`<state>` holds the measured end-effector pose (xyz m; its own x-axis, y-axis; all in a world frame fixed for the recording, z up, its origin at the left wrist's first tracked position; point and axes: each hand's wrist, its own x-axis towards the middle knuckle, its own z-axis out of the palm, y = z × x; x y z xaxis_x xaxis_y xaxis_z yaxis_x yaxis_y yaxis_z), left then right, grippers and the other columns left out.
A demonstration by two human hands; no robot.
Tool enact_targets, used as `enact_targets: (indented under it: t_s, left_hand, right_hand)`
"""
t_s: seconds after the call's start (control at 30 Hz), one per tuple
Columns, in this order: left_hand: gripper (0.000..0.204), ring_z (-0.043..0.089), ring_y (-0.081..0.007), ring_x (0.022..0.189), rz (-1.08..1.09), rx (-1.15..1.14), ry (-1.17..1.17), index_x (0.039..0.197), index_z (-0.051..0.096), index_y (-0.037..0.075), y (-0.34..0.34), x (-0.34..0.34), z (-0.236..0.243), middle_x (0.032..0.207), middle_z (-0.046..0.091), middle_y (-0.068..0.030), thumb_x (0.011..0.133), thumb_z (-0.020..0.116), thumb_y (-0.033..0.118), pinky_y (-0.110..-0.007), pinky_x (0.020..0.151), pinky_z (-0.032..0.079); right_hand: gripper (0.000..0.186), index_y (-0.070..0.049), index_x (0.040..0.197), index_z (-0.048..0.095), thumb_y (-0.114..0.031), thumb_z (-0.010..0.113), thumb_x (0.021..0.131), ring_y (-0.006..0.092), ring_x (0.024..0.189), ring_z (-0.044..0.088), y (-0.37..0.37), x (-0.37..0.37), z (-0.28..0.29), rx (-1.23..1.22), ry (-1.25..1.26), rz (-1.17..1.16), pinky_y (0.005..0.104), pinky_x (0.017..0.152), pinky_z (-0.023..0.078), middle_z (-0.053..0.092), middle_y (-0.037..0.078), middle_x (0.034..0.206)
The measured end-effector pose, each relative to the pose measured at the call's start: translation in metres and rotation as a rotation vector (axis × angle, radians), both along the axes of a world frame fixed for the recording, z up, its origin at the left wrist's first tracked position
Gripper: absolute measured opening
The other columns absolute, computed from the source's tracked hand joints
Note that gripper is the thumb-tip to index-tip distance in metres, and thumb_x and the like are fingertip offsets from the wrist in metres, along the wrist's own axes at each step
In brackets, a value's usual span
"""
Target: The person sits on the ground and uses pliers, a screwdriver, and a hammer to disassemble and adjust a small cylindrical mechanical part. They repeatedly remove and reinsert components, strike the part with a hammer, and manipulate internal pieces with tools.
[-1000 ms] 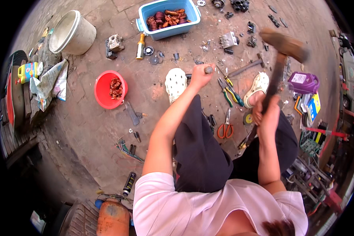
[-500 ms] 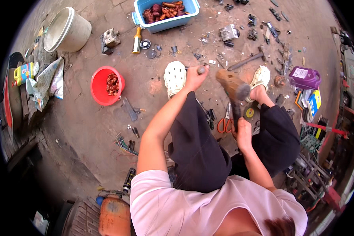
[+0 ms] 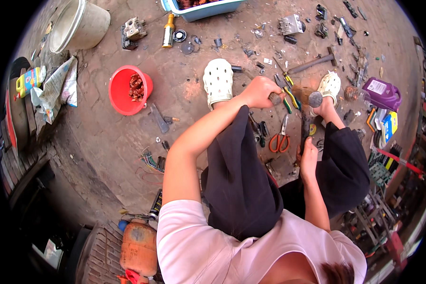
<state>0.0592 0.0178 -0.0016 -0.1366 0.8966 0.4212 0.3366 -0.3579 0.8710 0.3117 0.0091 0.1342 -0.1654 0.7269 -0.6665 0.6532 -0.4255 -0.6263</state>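
Hammer [image 3: 306, 97] is held in the right hand [image 3: 308, 158], fingers closed round its handle. Left hand [image 3: 261, 92] is closed on a rod [image 3: 275, 98]; one blunt end shows at the fist, the far end cannot be made out. Hammer head stands just right of the rod, apart from it in this view. Pliers [image 3: 287, 105] lie on the ground [image 3: 99, 142], seen between the two; scissors [image 3: 282, 134] lie nearer the knees. Second hammer [image 3: 312, 64] lies beyond, near the right shoe [image 3: 330, 85]. Purple jug [image 3: 382, 93] is farther right. Well to the left, red bucket [image 3: 117, 90] contains copper-coloured scraps [image 3: 137, 88]
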Motion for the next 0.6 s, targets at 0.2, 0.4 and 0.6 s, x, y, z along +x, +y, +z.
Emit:
enact_targets:
  t_s: [0.2,0.4,0.6]
  left_hand:
    - [0.021,0.057,-0.0321,0.058,-0.003,-0.023,0.042,0.059,0.059,0.009,-0.001,0.001,-0.003,0.058,0.056,-0.0115,0.076,0.070,0.015,-0.039,0.054,0.043]
    - [0.015,0.059,-0.0311,0.061,-0.027,-0.073,0.094,0.063,0.062,0.011,-0.001,0.002,-0.007,0.062,0.059,-0.0097,0.076,0.070,0.015,-0.039,0.056,0.045]
    - [0.013,0.059,-0.0293,0.061,-0.102,-0.065,0.191,0.066,0.064,0.012,-0.005,0.002,-0.005,0.062,0.060,-0.0074,0.076,0.071,0.016,-0.038,0.056,0.045]
  right_hand:
    - [0.056,-0.008,0.065,0.045,-0.050,0.038,0.100,0.0056,0.039,0.034,-0.006,0.005,-0.015,-0.050,-0.003,-0.032,0.0231,0.038,0.024,0.039,-0.004,0.051]
    - [0.056,-0.008,0.065,0.046,-0.051,0.039,0.100,0.0052,0.040,0.033,-0.007,0.000,-0.019,-0.076,0.012,-0.046,0.0228,0.039,0.023,0.038,-0.004,0.051]
    - [0.055,-0.009,0.065,0.045,-0.050,0.038,0.100,0.0047,0.040,0.032,-0.009,-0.002,-0.019,-0.092,0.029,-0.065,0.0224,0.039,0.022,0.037,-0.005,0.051]
